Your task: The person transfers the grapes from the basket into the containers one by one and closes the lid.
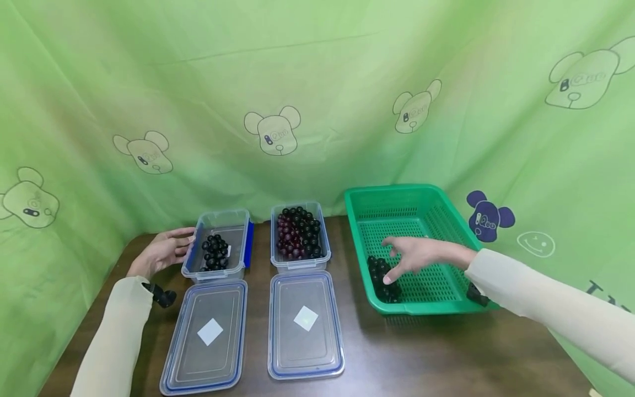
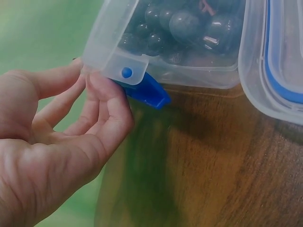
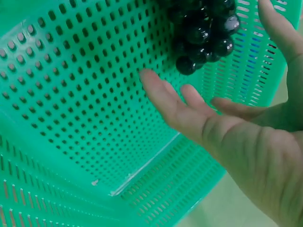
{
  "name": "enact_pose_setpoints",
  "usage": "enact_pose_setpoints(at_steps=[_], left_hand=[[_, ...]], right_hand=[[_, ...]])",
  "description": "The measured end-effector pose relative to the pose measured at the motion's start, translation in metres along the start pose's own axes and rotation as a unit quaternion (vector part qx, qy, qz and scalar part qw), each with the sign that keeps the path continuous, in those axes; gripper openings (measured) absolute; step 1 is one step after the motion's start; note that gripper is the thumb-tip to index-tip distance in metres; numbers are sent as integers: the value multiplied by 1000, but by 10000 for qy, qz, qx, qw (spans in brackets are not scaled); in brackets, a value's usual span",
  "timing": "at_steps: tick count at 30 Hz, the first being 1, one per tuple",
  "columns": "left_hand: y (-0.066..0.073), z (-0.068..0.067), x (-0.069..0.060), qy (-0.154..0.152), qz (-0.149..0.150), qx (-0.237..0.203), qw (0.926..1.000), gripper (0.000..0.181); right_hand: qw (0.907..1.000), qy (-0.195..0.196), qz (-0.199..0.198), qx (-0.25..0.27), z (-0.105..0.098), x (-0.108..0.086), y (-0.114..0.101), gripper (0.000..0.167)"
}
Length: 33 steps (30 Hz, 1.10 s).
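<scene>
At the left, my left hand [image 1: 162, 252] holds the side of a clear plastic food container [image 1: 238, 237]. In the left wrist view its thumb and fingertips meet at the container's edge beside a hanging blue latch [image 2: 150, 92]. A small bunch of black grapes [image 1: 215, 252] lies in that container. My right hand [image 1: 418, 255] is inside the green plastic basket [image 1: 407, 193], its thumb and fingers spread around a bunch of black grapes [image 1: 378, 270] at the basket's left. The right wrist view shows the fingers apart from those grapes [image 3: 199, 33].
A second clear container [image 1: 301, 264] in the middle holds dark red grapes [image 1: 289, 237] and black grapes [image 1: 310, 229]. Two blue-edged lids, a left lid [image 1: 223, 358] and a right lid [image 1: 305, 353], lie flat before the containers on the brown table [image 1: 397, 353]. A green curtain [image 1: 317, 66] hangs behind.
</scene>
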<state>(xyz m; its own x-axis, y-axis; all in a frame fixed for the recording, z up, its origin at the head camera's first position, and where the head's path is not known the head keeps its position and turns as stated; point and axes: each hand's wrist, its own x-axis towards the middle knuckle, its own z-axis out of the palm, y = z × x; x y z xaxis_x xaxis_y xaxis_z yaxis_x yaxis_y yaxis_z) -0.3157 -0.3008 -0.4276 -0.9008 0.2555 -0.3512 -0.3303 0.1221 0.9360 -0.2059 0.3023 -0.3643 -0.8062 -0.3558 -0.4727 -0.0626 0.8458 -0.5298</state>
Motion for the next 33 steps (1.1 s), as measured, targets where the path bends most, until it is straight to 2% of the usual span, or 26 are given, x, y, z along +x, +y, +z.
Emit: enact_pose_setpoints(at_steps=[8, 19, 23, 29, 33], left_hand=[[0, 1, -2, 92, 7, -60, 9999, 62], [-2, 1, 1, 71, -4, -77, 9999, 64], [-1, 2, 0, 49, 28, -39, 10000, 63], [0, 1, 0, 94, 8, 91, 9999, 61], [-1, 1, 0, 99, 30, 105, 9999, 59]], right_hand=[[9993, -369, 46, -90, 8, 11, -9, 115], [9959, -524, 204, -705, 15, 23, -17, 128], [9958, -654, 320, -562, 17, 23, -17, 127], [9971, -708, 236, -136, 21, 24, -13, 118], [9971, -718, 94, -219, 18, 23, -10, 117]])
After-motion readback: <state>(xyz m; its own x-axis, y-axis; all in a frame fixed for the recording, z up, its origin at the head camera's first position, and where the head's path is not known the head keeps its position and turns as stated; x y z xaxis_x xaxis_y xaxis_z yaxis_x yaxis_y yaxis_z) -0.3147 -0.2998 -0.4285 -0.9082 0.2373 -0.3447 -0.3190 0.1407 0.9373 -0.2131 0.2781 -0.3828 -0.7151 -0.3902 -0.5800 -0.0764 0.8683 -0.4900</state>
